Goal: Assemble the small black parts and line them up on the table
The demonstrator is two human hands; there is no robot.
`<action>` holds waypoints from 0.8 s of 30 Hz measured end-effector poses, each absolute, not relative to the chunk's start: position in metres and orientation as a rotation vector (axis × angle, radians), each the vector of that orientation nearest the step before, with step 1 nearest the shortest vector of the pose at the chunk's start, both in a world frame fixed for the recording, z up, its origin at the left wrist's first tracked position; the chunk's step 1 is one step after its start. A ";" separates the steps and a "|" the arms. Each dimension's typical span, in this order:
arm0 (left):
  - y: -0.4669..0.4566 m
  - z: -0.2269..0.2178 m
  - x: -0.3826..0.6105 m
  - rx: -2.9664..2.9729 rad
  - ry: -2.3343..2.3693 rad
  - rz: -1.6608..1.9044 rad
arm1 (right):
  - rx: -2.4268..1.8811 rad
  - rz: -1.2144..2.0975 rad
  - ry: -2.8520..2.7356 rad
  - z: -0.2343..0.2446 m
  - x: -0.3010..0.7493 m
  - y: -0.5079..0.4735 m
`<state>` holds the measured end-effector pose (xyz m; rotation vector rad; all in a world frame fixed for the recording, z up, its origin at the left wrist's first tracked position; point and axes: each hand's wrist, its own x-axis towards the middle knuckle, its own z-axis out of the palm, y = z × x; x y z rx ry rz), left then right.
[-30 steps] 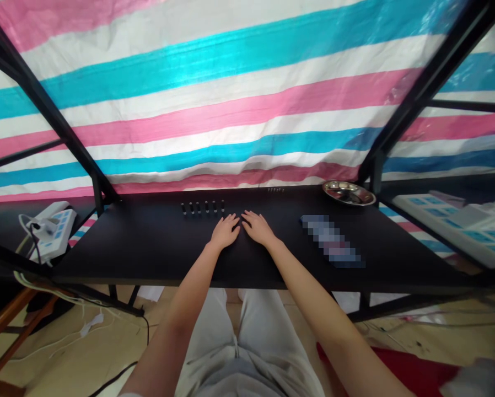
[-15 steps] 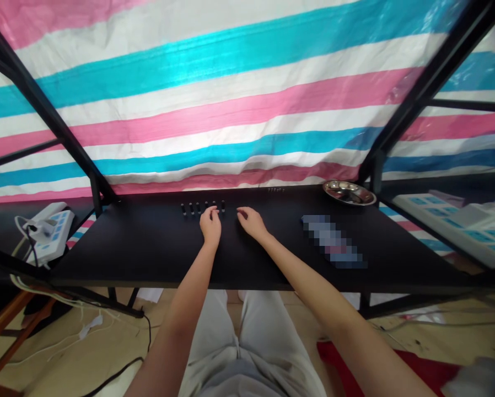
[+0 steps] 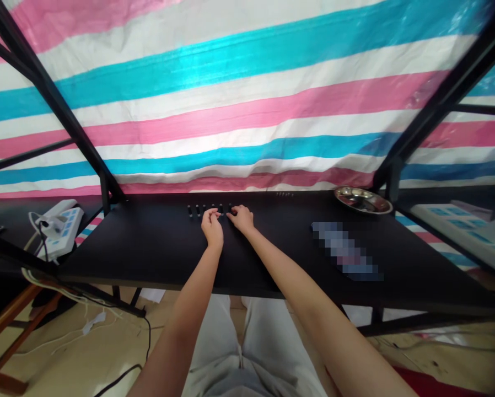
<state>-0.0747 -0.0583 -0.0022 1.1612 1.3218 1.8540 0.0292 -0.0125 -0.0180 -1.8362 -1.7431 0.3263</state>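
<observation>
A row of several small black cylinders [image 3: 197, 210] stands upright near the far edge of the black table [image 3: 156, 248]. My left hand [image 3: 213, 227] has its fingers curled, and the fingertips pinch a cylinder in the middle of the row. Just to its right, my right hand [image 3: 242, 218] is curled too, its fingertips closed on the cylinder at the right end of the row. The two hands nearly touch.
A shallow metal dish [image 3: 362, 200] sits at the table's far right, with a blurred flat item [image 3: 346, 251] in front of it. Tiny dark parts [image 3: 284, 194] lie at the far edge. A power strip with cables [image 3: 59, 226] lies left; white-and-blue boxes [image 3: 458, 220] lie right.
Both hands lay flat and open in the middle of the table. They have moved forward to the row of cylinders, the left first, and their fingers have curled onto it.
</observation>
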 end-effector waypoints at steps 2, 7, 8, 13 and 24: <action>-0.059 -0.002 -0.075 1.201 1.319 1.839 | -1.801 0.305 -1.739 -0.017 0.028 -0.016; -0.059 -0.003 -0.073 1.313 1.282 1.796 | -1.605 0.143 -1.862 -0.007 0.036 -0.040; -0.059 -0.003 -0.072 1.346 1.249 1.778 | -1.565 0.094 -1.921 -0.004 0.039 -0.046; -0.062 -0.002 -0.064 1.461 1.144 1.636 | -1.525 -0.068 -1.973 0.002 0.052 -0.070; -0.064 -0.007 -0.061 1.497 1.014 1.393 | -1.377 0.076 -1.814 -0.014 0.078 -0.075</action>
